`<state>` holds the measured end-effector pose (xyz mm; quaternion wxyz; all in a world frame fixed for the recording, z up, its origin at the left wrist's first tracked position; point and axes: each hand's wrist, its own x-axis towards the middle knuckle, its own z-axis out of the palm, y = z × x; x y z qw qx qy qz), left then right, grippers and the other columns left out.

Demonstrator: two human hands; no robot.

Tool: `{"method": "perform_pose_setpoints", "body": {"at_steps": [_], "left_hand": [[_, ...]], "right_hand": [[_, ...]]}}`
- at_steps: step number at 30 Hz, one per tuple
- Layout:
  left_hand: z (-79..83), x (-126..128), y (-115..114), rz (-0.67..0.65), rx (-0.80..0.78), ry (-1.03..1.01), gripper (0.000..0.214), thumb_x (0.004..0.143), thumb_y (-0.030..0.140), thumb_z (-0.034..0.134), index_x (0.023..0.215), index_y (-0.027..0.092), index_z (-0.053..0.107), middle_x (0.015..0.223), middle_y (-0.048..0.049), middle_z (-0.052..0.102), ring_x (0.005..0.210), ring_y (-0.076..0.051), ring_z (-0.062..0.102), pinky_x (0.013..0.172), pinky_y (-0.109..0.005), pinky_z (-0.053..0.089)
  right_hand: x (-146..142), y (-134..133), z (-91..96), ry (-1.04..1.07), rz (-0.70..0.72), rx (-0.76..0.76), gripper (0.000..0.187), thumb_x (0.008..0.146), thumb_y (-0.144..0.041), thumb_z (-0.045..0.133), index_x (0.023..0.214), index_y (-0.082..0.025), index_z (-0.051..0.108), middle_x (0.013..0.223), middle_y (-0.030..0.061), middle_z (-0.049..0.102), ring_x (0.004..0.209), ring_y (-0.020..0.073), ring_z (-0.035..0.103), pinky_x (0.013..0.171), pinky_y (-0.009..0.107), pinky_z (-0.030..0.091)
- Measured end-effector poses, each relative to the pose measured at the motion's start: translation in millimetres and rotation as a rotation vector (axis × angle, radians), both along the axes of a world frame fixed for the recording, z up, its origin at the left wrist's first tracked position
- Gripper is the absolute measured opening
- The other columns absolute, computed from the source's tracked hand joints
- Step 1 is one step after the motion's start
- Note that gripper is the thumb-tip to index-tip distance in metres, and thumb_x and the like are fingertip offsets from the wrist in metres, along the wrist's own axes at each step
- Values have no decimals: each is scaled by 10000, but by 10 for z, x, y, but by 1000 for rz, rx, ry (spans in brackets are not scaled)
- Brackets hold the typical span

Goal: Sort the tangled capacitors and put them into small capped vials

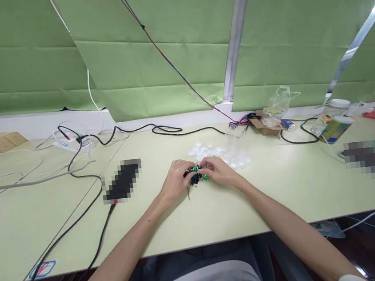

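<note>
My left hand [180, 176] is closed, thumb and fingers pinching a small green and black electronic part [194, 170]. My right hand [218, 171] is closed on the same cluster from the other side, fingertips almost meeting those of the left. Black pieces [195, 179] and bits of green show below and between the fingers. A thin dark lead points down toward the tabletop beside the left thumb. Most of the part is covered by my fingers, so its exact kind cannot be made out. Just beyond the hands lie several round white caps [199, 150], with more by the right hand.
On the left are a phone [123, 181] with a cable, a white power strip [70, 144] and loose cords. Back right hold a cardboard box [266, 125] with a plastic bag, a labelled canister [337, 129] and another dark device [373, 161]. The table edge [212, 246] runs before me.
</note>
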<state>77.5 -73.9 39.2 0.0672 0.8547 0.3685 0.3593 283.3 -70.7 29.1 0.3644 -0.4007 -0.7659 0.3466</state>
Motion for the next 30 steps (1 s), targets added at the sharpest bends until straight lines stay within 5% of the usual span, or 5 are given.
{"method": "perform_pose_setpoints", "body": {"at_steps": [8,15,20,25,30], "left_hand": [[5,3,-1,-16,16,4,64,896,236,597,911,224,658,865,-23,709,849,-204,623,866,-383,444],[-3,-3,3,-6,31,0,42,896,219,606,917,214,642,876,-21,704,841,-197,615,850,-372,444],[-9,-2,3,-6,42,1,28,890,209,619,908,209,640,871,-17,706,834,-193,612,841,-368,444],[-13,5,10,-24,48,6,37,897,218,609,905,216,645,862,-14,712,835,-194,619,857,-376,442],[-7,3,3,0,50,-3,39,896,222,608,898,213,646,856,-23,708,832,-200,619,837,-377,449]], "right_hand": [[-21,-7,29,-55,-14,3,502,998,-469,361,643,-184,571,579,9,615,532,124,537,629,272,428],[1,-23,42,40,-14,-20,299,817,-439,682,958,-204,563,831,-6,623,574,109,558,546,240,406],[-3,-19,32,-10,-16,12,256,891,-432,589,822,-186,588,661,-17,595,553,116,525,561,246,395],[-20,-25,49,-62,-11,32,496,985,-471,400,616,-181,558,540,-7,557,519,112,504,592,249,407],[-19,-30,59,-14,-53,-4,335,910,-503,541,821,-186,600,753,10,640,536,107,525,542,245,402]]}}
